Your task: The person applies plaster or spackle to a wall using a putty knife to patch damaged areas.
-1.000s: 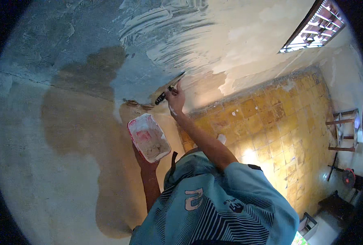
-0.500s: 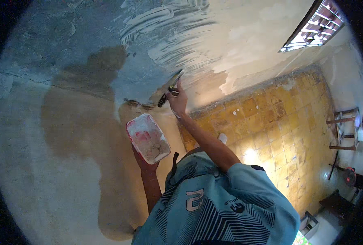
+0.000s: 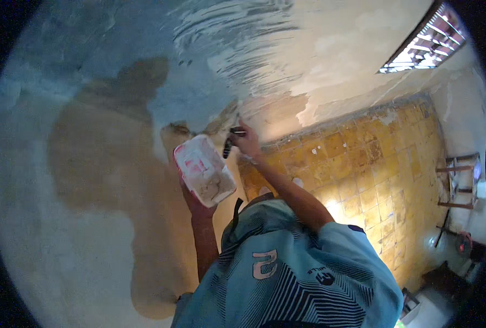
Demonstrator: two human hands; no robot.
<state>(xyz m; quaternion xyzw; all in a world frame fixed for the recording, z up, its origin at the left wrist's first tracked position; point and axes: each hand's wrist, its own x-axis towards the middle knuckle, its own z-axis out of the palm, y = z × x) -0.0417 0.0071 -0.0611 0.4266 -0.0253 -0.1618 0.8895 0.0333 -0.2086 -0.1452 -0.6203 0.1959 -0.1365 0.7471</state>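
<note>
My left hand [image 3: 197,206] grips a white plastic tub [image 3: 179,173] with red edges from below and behind, so most of its fingers are hidden. Pale putty [image 3: 211,185] coats the inside of the tub. Close to the tub's right rim, my right hand [image 3: 248,143] is closed around the black handle of a putty knife [image 3: 227,147]. The thin blade points up toward the wall and is blurred; I cannot tell whether it touches. Beyond both hands, the wall [image 3: 243,52] carries curved, ridged smears of pale putty over a grey-blue area.
Yellow floor tiles [image 3: 357,158] stretch along the wall's base on the right. A barred window [image 3: 426,41] is at the upper right. Against the far right side stand a wooden chair [image 3: 458,180] and a fan [image 3: 464,244]. Brown bare patches mark the wall.
My right hand has drawn the putty knife down and slightly right, away from the smeared area. The tub in my left hand has risen and shifted right, nearer the knife.
</note>
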